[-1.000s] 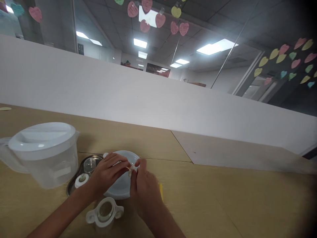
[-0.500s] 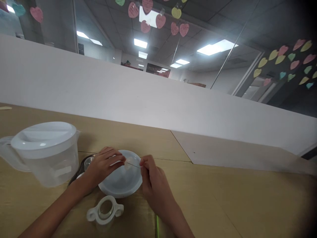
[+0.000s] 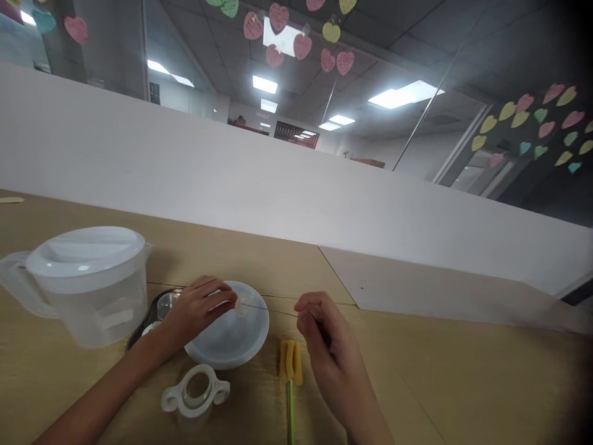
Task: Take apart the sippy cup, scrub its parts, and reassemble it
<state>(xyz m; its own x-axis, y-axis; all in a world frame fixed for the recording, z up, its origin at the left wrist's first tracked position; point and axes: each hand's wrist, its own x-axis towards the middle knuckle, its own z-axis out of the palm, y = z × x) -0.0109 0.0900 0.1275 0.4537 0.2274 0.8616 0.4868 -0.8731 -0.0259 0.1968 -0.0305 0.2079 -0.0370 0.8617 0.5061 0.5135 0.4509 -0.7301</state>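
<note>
Left hand point(image 3: 197, 309): fingertips pinched on small translucent round piece point(image 3: 241, 305), held above white round plastic lid point(image 3: 229, 340) on light wooden table point(image 3: 417, 371). Right hand point(image 3: 324, 334): fingers curled, pinching thin wire point(image 3: 273, 310) running to piece. Yellow sponge brush with green handle point(image 3: 290, 364) just beside lid. Lidded clear plastic pitcher point(image 3: 88, 284) at left.

I can't tell what the small pale piece point(image 3: 241, 306) pinched in my left hand point(image 3: 197, 312) is; it's too small. The thin strand running to my right hand point(image 3: 324, 337) barely shows. My left hand hides most of the metal tray point(image 3: 139, 330). The bottom edge cuts off the green-handled brush point(image 3: 291, 395).
</note>
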